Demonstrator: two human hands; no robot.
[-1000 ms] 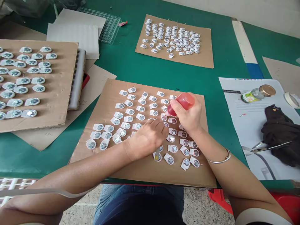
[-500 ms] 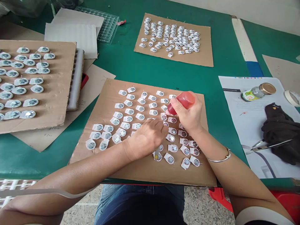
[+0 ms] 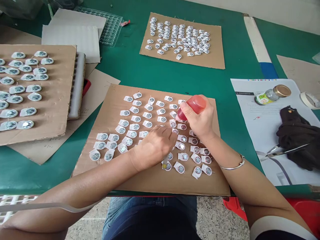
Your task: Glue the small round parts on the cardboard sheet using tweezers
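My right hand (image 3: 200,121) is wrapped around a red squeeze bottle (image 3: 195,105), tilted with its tip down to the left over small round parts. My left hand (image 3: 156,143) is closed just left of the bottle's tip, low over the cardboard sheet (image 3: 150,183). A thin tool with a yellowish end (image 3: 164,163) sticks out below the left palm; the rest of it is hidden by the hand. Rows of round silver-faced parts with white tabs (image 3: 179,167) lie around both hands. Some of these are covered by my left hand and forearm.
At the left, a stacked cardboard sheet (image 3: 55,110) bears more such parts; another sheet (image 3: 217,50) lies at the back. On the right are a glass jar (image 3: 272,95), a tape roll (image 3: 310,100), black cloth (image 3: 297,136) and pliers (image 3: 282,152) on printed paper (image 3: 246,110).
The whole view has shifted slightly. Both hands keep nearly the same place over the parts, the right hand still holding the red bottle.
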